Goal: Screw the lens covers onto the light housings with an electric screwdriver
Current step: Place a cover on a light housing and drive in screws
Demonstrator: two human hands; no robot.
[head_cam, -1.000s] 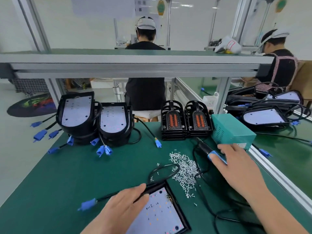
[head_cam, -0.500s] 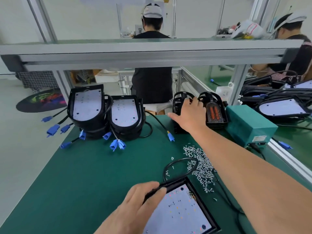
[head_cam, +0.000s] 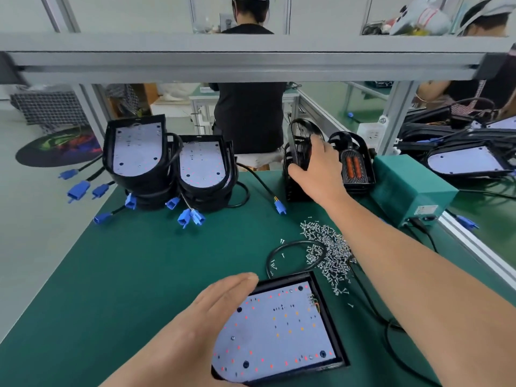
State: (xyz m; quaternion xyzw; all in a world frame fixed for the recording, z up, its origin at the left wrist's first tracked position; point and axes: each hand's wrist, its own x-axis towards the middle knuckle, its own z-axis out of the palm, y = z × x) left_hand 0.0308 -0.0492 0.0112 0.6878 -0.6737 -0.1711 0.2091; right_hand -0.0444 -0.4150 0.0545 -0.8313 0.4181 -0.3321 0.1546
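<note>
Green mat (head_cam: pixel 139 275) | light housing (head_cam: pixel 279 328) lies near you, black rim, white dotted board | your left hand (head_cam: pixel 206 317) rests flat on it | your right hand (head_cam: pixel 318 166) grips a tilted black lens cover (head_cam: pixel 300 132) at the back | label on green box (head_cam: pixel 405 185) too small to read

On the table (head_cam: pixel 134 275), one light housing (head_cam: pixel 279 328) lies at lower centre, with the left hand (head_cam: pixel 212 311) resting on its left edge. The screw pile (head_cam: pixel 332 255) lies just above and to the right of it. Two housing stacks (head_cam: pixel 205 169) stand at upper left. To their right are the lens cover stacks (head_cam: pixel 356 166), where the right hand (head_cam: pixel 318 169) grips a lens cover (head_cam: pixel 300 135). The power box (head_cam: pixel 410 188) sits further right.
</note>
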